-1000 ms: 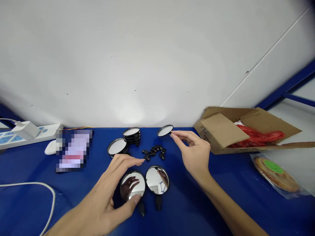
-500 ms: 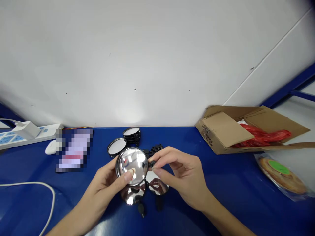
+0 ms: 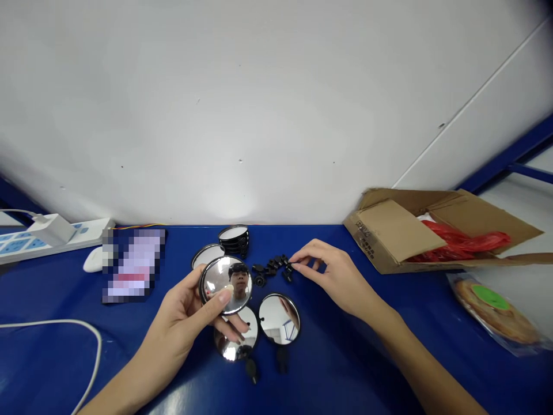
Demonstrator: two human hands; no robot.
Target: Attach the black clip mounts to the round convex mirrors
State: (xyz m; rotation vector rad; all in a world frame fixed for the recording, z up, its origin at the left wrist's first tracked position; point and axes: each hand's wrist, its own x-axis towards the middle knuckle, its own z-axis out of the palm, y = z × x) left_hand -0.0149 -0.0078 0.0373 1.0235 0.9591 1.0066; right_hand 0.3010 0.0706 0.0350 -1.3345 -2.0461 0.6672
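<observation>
My left hand (image 3: 177,320) pinched a mirror (image 3: 214,281): the thumb lay on the glass, and the other fingers were bent behind and below it. The mirror was tilted, in the air, and it covered a part of the left mirror (image 3: 224,350) on the table (image 3: 341,374). The right mirror (image 3: 279,319) lay just beside that one, and both had their glass upward.

My right hand (image 3: 334,276) was at the right edge of the small pile (image 3: 272,264) of black parts. The tips of thumb and forefinger were close together on one dark part, and the other fingers were bent loosely. Whether this pinch was already tight, I cannot tell from this view.

In my judgement, this step asked for light fingertips on the right: to take one part only, by its sides, and not to push its neighbours, because they lay very close together. For the left, I think a hold by the rim was better than a thumb on the glass, since skin can leave marks and a smooth surface can slip. It also seemed wise to hold the mirror steady and a little higher, so that its edge did not scratch the glass under it. The stack (image 3: 233,233) stood behind, well apart from my right fingers.
</observation>
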